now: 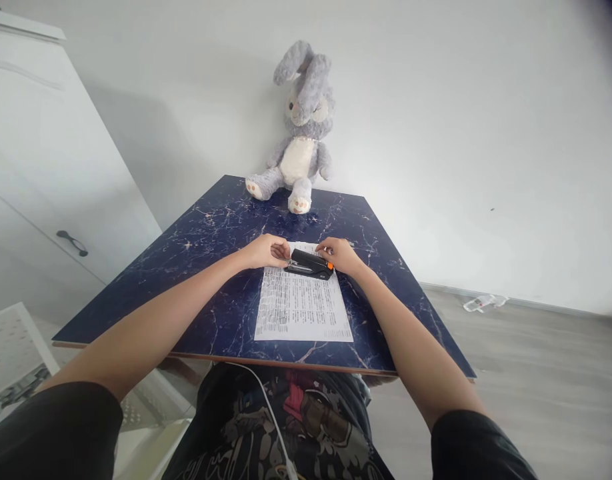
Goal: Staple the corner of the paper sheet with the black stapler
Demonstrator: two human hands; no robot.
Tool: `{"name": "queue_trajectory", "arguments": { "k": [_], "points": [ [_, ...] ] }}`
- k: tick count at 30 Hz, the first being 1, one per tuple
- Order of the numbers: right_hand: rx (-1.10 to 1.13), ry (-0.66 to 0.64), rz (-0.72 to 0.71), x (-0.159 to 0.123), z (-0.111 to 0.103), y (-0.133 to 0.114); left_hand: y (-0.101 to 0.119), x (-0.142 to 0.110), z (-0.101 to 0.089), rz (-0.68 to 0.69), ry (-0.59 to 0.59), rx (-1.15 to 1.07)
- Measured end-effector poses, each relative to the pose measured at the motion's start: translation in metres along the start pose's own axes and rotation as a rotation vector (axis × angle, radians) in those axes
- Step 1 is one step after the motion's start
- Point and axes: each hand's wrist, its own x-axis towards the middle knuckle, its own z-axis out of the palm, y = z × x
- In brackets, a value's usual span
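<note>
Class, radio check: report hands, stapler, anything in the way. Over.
Left hand at one end of black stapler, right hand by its orange-marked end. Stapler over printed sheet. Plush rabbit farther back, not in the way.

The person wears a black top with short sleeves, the left sleeve (61, 430) and right sleeve (473, 443) both plain, wide and matte, each ending in a straight hem around the arm. Forearms, left hand (269, 252) and right hand (339, 253) are bare. The shirt front (256, 443) is busy with print: a pinkish-red patch (297, 399) toward the far edge, a brown shape (326, 420) to its right, grey figures around them, and pale, letter-like strokes nearer. A thin white cable (272, 413) curves down over it, thickening at the near end
</note>
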Motion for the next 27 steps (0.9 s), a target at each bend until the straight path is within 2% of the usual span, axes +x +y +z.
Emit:
{"name": "queue_trajectory", "arguments": {
  "k": [11, 15, 17, 19, 21, 25, 27],
  "points": [
    [-0.001, 0.011, 0.003, 0.000, 0.000, 0.000, -0.003, 0.000, -0.003, 0.041, -0.025, 0.030],
    [0.052, 0.134, -0.021, 0.000, 0.000, -0.005, -0.001, -0.001, -0.002, 0.041, -0.029, 0.028],
    [0.090, 0.219, -0.034, -0.001, -0.003, -0.013, 0.002, -0.001, -0.002, 0.040, -0.038, 0.033],
    [0.132, 0.252, -0.055, -0.002, -0.006, -0.023, 0.004, -0.002, -0.003, 0.044, -0.052, 0.055],
    [0.179, 0.187, -0.101, -0.003, -0.010, -0.033, 0.007, -0.003, -0.006, 0.057, -0.065, 0.096],
    [0.253, -0.092, -0.218, -0.006, -0.013, -0.047, 0.007, -0.006, -0.018, 0.089, -0.136, 0.139],
    [0.248, -0.154, -0.262, -0.007, -0.012, -0.048, 0.005, -0.008, -0.025, 0.079, -0.175, 0.114]
  ]
}}
